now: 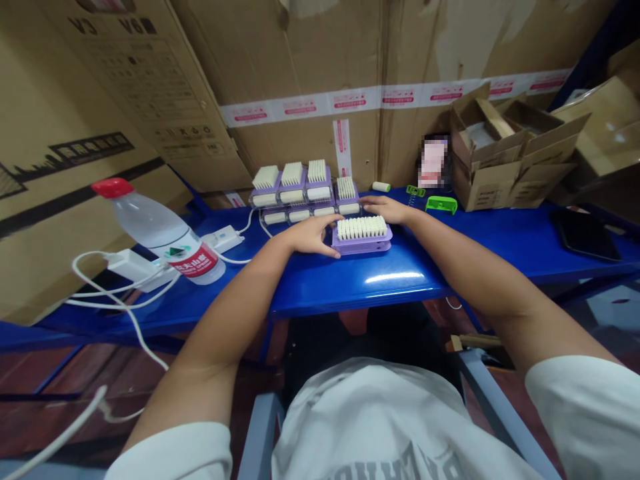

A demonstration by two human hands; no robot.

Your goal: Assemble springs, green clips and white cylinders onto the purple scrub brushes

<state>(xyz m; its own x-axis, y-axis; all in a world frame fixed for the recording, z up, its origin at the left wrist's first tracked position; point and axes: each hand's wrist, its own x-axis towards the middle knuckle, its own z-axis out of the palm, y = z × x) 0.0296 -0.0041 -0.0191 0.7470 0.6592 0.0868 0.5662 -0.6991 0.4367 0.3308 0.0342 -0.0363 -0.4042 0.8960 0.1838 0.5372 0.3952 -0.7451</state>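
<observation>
A purple brush (362, 245) with rows of cream bristles on top sits on the blue table in front of me. My left hand (316, 235) curls around its left end, thumb at the front corner and a finger at the back corner. Just behind the brush is my right hand (387, 209), its fingers stretched leftward and slightly apart, close to the right end of a stack of similar brushes (306, 190). That stack has purple bodies, cream bristles and white rollers along the front. Whether the right fingertips touch it I cannot make out.
A red-capped water bottle (193, 257) leans at left among white chargers (133, 267) and cables. Behind the right hand lie a small white roller (381, 187), green plastic parts (441, 205) and a blurred phone-like object (433, 162). Cardboard boxes (505, 187) and a black tablet-like device (585, 233) stand further right.
</observation>
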